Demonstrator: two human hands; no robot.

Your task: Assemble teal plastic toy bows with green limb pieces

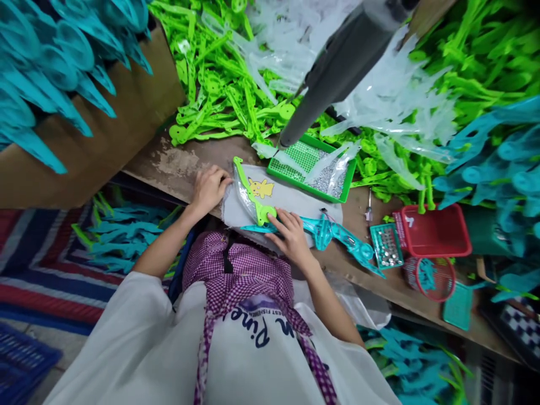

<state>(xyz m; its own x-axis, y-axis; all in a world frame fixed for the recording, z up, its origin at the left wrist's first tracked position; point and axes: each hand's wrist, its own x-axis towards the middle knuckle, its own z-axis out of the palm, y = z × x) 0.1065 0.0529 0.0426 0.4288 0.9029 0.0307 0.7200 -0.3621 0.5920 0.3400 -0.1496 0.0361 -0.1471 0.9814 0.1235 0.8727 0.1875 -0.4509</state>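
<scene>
A curved bright green plastic part (pixel 252 197) with a clear plastic piece against it lies on a grey cloth (pixel 291 197) that bears a yellow cartoon figure (pixel 261 187). My left hand (pixel 210 188) is curled at the cloth's left edge, its fingertips at the upper end of the green part. My right hand (pixel 291 236) pinches the round lower end of that part and rests over a teal plastic part (pixel 333 233). A grey power tool (pixel 337 62) hangs above, its tip over a green tray (pixel 310 169).
Heaps of green (pixel 219 95), clear (pixel 396 107) and teal (pixel 498 163) plastic parts crowd the wooden bench (pixel 177 163). A cardboard box (pixel 105 129) of teal parts stands left. A red basket (pixel 436 230), a small teal tray of screws (pixel 386 247) and a round red basket (pixel 430 278) sit right.
</scene>
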